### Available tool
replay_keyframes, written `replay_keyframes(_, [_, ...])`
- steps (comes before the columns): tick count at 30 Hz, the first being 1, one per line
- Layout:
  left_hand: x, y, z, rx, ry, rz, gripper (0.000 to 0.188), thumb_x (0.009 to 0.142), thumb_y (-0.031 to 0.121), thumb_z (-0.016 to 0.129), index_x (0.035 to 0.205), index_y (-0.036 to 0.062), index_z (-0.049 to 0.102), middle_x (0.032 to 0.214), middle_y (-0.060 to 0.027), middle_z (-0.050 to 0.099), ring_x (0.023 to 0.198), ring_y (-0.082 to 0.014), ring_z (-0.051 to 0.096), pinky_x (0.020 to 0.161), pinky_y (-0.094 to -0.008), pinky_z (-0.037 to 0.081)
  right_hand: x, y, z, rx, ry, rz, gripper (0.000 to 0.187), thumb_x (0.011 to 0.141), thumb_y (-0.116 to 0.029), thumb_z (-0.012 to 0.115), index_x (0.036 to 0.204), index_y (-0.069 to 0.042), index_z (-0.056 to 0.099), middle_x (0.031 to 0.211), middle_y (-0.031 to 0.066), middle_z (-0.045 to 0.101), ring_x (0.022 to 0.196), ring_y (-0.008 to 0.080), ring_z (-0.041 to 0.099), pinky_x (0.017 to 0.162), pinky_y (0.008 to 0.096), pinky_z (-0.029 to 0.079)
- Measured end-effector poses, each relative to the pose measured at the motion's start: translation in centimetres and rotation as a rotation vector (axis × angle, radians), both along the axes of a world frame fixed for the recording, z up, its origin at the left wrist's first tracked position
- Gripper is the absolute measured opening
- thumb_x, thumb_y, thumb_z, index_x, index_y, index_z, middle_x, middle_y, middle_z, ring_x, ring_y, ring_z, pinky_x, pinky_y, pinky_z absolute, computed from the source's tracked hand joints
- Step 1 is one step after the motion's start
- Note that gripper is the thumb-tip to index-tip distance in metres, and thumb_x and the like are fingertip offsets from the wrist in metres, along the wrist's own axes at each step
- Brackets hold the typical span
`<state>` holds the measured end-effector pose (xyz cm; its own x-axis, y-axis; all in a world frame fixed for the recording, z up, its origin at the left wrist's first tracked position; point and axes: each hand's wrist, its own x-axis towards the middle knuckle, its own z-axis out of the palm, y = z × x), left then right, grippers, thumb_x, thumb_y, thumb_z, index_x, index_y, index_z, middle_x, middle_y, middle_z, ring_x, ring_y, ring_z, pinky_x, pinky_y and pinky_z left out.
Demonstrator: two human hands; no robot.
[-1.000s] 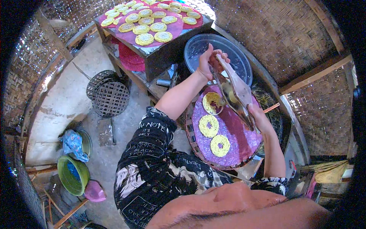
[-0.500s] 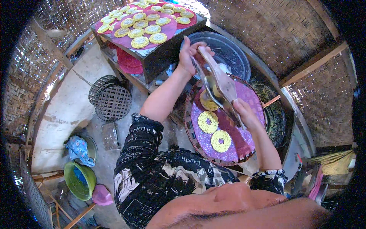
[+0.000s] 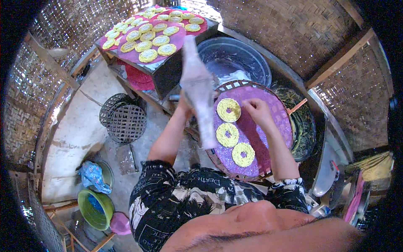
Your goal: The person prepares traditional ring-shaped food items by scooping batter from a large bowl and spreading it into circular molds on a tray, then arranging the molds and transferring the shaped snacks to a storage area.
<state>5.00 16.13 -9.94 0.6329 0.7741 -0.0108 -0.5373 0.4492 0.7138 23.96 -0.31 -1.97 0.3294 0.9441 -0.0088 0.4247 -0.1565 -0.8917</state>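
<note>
My left hand (image 3: 186,105) grips a long pale board with a wide middle and narrower ends (image 3: 198,86), blurred and held upright left of the tray; the board hides most of the fingers. My right hand (image 3: 257,110) hovers over the tray, its fingers curled together beside the right edge of a yellow lacy ring (image 3: 228,110). Anything between those fingertips is too small to see. Two more yellow rings, one in the middle (image 3: 227,135) and one nearest me (image 3: 243,154), lie below it on a purple sheet (image 3: 275,122) in a round woven tray (image 3: 245,84).
At the back left, a table (image 3: 168,77) bears pink sheets covered with several yellow discs. A large dark basin (image 3: 256,52) stands behind the tray. Woven baskets (image 3: 126,124), a green tub (image 3: 94,210) and a pink bowl (image 3: 121,223) sit on the floor at left.
The board has swung left off the tray into my left hand alone. My right hand has let go of it and moved beside the far ring, which now shows whole.
</note>
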Motion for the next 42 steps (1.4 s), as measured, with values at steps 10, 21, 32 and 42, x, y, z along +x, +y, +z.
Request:
replay_keyframes(10, [-10.9,-3.5,1.0,0.0,0.024,0.284,0.032,0.078,0.02,0.057,0.102,0.0003,0.051,0.091,-0.0129,0.056,0.085,-0.0231,0.056,0.071,-0.0317,0.05,0.0,0.5,-1.9,-0.335,-0.457,-0.125,0.027,0.07,-0.032,0.058,0.073,-0.006,0.064,0.078,0.0154,0.062,0.075,0.0289,0.06,0.069,0.0388,0.045])
replay_keyframes(21, [-12.8,-4.5,4.0,0.493,0.039,0.163,0.03,0.07,0.001,0.062,0.099,0.004,0.053,0.087,-0.0082,0.055,0.084,-0.0189,0.055,0.084,-0.0341,0.045,-1.0,0.6,-0.6,-0.207,-0.728,-0.171,0.021,0.066,-0.027,0.057,0.07,-0.008,0.065,0.08,0.0155,0.06,0.077,0.0309,0.058,0.069,0.0405,0.045])
replay_keyframes(32, [-13.4,-5.1,3.4,0.338,-0.027,0.183,0.043,0.068,-0.004,0.064,0.108,0.0013,0.049,0.091,-0.0101,0.054,0.086,-0.0173,0.053,0.076,-0.0285,0.048,-0.6,0.5,-1.4,-0.269,-0.677,-0.178,0.022,0.066,-0.029,0.057,0.071,-0.009,0.065,0.078,0.0145,0.061,0.074,0.031,0.059,0.068,0.0405,0.046])
replay_keyframes(42, [-12.2,-5.9,3.5,0.033,-0.023,0.359,0.035,0.074,0.005,0.061,0.106,-0.0018,0.049,0.089,-0.0107,0.055,0.084,-0.0182,0.055,0.075,-0.0302,0.05,-0.6,0.1,-0.6,-0.259,-0.682,-0.143,0.022,0.065,-0.028,0.056,0.07,-0.009,0.065,0.073,0.0146,0.062,0.072,0.0308,0.06,0.066,0.0408,0.046])
